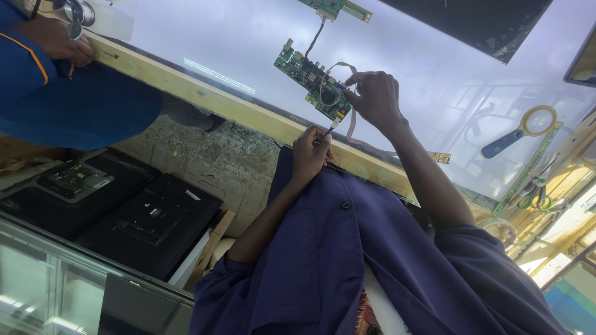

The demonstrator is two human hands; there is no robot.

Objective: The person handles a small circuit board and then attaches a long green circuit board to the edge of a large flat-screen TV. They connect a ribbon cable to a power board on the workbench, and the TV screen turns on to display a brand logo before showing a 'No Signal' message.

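Note:
A green circuit board (308,79) lies on a bright white panel (248,43). My right hand (374,97) grips the board's near end with its fingertips, where a pale flat ribbon cable (352,124) loops around it. My left hand (310,152) is closed on a thin dark-handled tool (330,128), whose tip touches the board's near corner. A dark cable (315,38) runs from the board to a second green board (335,7) at the far edge of the view.
A wooden rail (205,96) edges the panel. Another person in blue (68,99) stands at the left, a hand (59,40) near a metal object. At the right lie a yellow-rimmed magnifier (524,129), a long green strip (528,169), scissors (535,195) and tape (498,226). Black television backs (149,223) lie below.

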